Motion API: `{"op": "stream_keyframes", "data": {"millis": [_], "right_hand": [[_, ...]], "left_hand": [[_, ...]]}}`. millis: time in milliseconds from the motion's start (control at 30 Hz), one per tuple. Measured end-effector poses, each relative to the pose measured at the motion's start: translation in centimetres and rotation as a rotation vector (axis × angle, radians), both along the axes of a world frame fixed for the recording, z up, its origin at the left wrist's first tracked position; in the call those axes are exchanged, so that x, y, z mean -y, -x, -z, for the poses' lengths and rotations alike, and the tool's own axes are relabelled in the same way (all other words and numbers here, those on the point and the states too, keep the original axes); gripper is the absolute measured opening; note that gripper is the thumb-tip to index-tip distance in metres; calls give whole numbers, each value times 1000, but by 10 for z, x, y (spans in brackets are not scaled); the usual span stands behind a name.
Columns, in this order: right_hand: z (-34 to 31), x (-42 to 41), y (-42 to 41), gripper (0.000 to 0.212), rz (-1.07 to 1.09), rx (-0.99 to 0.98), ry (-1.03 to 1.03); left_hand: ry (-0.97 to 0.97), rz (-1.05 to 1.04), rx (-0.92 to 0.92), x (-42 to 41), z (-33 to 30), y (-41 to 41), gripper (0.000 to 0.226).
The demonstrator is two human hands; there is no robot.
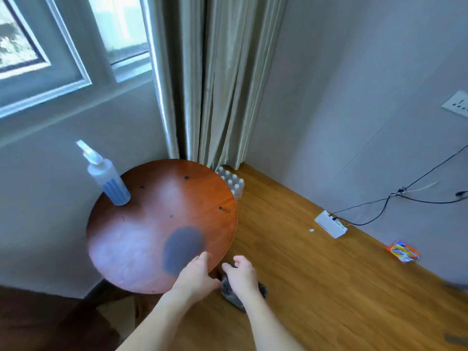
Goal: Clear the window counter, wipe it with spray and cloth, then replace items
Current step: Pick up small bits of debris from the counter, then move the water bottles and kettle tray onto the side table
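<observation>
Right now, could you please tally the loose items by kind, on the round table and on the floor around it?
White spray bottle with blue liquid, on the round wooden table: 1
Dark grey cloth, under the right hand: 1
Pack of white-capped bottles: 1
White box with cables: 1
Orange detergent packet: 1
Total: 5

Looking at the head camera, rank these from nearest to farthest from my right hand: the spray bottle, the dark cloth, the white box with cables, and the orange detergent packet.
1. Dark cloth, under the right hand.
2. White box, on the floor to the right.
3. Spray bottle, at the round table's far left edge.
4. Orange detergent packet, far right by the wall.
</observation>
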State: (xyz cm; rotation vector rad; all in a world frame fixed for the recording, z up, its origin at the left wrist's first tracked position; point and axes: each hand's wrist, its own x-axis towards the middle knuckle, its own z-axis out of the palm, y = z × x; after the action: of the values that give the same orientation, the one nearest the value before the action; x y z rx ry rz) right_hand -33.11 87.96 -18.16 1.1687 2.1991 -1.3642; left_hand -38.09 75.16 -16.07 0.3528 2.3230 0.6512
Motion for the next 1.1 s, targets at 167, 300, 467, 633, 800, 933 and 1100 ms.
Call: {"op": "stream_keyframes", "data": {"millis": [167,300,467,633,800,933,1100], "right_hand": [[-53,62,-7,52,-97,-52,-29],[-94,117,-13,50,-176,-92,-58],[-135,180,-12,53,-298,-142,-84],[-171,243,-9,54,-433,-186,-98],[-196,294,0,50,-630,-265,-64],[-213,335,5,50,-777,-311,-35],[-228,388,-2,51,-989,-372,-29]], "left_hand": [[-47,-68,-85,69,-48,-10,71],[-37,-106,-144,128,-84,-18,61],[-47,-178,-191,197,-125,-25,72],[-67,-291,-281,262,-160,-34,68],[-43,-461,-337,317,-186,-46,68],[-25,-625,-373,356,-202,-67,70],[18,-830,-439,403,-215,-102,72]]}}
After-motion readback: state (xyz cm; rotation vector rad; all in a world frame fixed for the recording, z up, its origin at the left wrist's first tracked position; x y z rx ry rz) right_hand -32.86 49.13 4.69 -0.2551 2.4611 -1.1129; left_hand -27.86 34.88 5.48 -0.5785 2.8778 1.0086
